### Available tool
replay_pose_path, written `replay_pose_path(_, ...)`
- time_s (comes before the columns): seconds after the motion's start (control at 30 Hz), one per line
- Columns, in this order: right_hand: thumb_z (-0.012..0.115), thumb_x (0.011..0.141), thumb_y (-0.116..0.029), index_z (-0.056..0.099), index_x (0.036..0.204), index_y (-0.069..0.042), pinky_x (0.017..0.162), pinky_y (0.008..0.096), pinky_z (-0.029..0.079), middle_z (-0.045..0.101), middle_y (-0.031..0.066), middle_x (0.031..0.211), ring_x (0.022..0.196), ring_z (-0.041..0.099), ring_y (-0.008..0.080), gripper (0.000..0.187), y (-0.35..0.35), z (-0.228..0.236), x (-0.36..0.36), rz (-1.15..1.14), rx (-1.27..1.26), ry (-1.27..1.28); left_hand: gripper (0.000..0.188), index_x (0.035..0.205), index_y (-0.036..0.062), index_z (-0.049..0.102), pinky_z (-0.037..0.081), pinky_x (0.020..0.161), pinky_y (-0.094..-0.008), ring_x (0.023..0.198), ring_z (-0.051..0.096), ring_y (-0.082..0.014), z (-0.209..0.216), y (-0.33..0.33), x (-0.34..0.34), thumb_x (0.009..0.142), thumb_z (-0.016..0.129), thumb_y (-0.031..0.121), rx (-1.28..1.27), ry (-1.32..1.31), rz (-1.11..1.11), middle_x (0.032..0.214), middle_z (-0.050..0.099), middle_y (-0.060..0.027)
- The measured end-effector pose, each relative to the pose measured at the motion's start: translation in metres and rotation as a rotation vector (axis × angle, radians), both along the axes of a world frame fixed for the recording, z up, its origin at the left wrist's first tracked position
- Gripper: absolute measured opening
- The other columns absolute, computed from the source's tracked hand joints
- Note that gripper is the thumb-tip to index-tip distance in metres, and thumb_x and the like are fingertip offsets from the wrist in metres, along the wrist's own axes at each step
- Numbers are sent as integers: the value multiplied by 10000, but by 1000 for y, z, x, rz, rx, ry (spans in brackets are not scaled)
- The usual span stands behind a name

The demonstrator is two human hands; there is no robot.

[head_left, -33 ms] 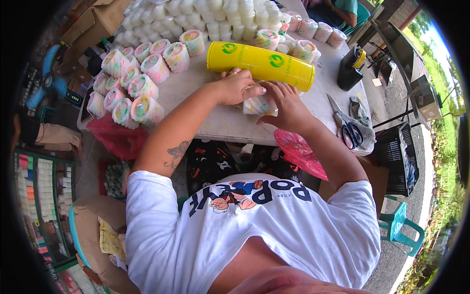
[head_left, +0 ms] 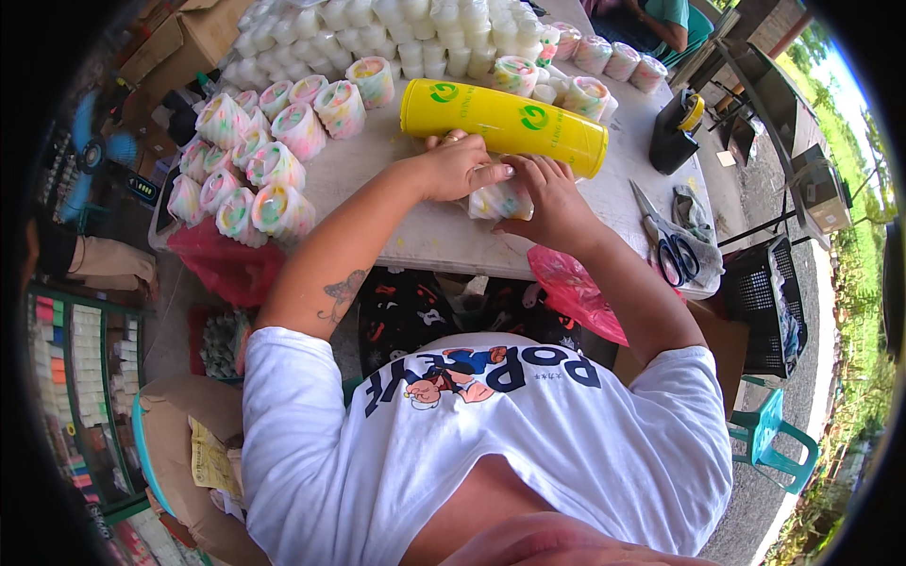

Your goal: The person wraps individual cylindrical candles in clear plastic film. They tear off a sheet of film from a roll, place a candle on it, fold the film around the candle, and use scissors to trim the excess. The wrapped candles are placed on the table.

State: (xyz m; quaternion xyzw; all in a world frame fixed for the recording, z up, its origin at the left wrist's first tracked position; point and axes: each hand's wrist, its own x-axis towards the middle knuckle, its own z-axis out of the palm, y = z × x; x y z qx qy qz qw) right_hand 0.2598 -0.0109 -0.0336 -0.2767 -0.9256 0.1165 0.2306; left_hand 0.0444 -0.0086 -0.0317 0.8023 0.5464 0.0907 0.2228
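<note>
A yellow roll of cling wrap (head_left: 505,125) lies across the table in front of my hands. Against its near side, my left hand (head_left: 455,168) has its fingers curled, the thumb reaching toward the other hand; whatever is in those fingers is hidden. My right hand (head_left: 550,196) curves around a small multicoloured cup-shaped piece (head_left: 495,201) in clear film, thumb at its near side and fingertips by the roll. Part of this piece is hidden by both hands.
Similar colourful wrapped cups (head_left: 274,165) cluster at the left. Stacked white cups (head_left: 415,38) line the back. Scissors (head_left: 675,250) lie on a cloth at the right, near a black container (head_left: 675,132). A pink plastic bag (head_left: 576,292) hangs at the table's near edge (head_left: 429,261).
My right thumb and fingers have drawn slightly closer around the small piece. The roll has shifted very slightly; my left hand stays in place.
</note>
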Motion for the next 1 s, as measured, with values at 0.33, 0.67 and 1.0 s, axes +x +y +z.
replay_pose_path(0.33, 798, 632, -453, 556, 1175, -93, 945, 431, 282, 636, 67, 1107, 1043, 587, 249, 695, 27, 4, -3, -24, -52, -69, 527, 1255, 63, 468, 327, 1002, -455, 1169, 461, -314, -19, -28, 14, 799, 651, 255, 593, -290, -86, 1221, 485, -130)
replay_pose_path(0.67, 653, 846, -271, 635, 1128, -92, 1002, 424, 317, 567, 99, 1212, 1159, 486, 294, 335, 57, 13, 0, -7, 175, 51, 863, 1262, 76, 458, 288, 1036, -462, 1178, 459, -315, -31, -20, 26, 559, 826, 414, 605, -24, -1, 1226, 485, -139)
replay_pose_path(1.0, 644, 843, -323, 598, 1226, -245, 975, 515, 302, 550, 36, 1290, 1214, 481, 219, 393, 99, 10, 1, -157, 335, -114, 710, 1118, 65, 566, 277, 1044, -476, 1216, 444, -350, -30, -28, 28, 552, 835, 398, 721, -73, 12, 1140, 559, -143)
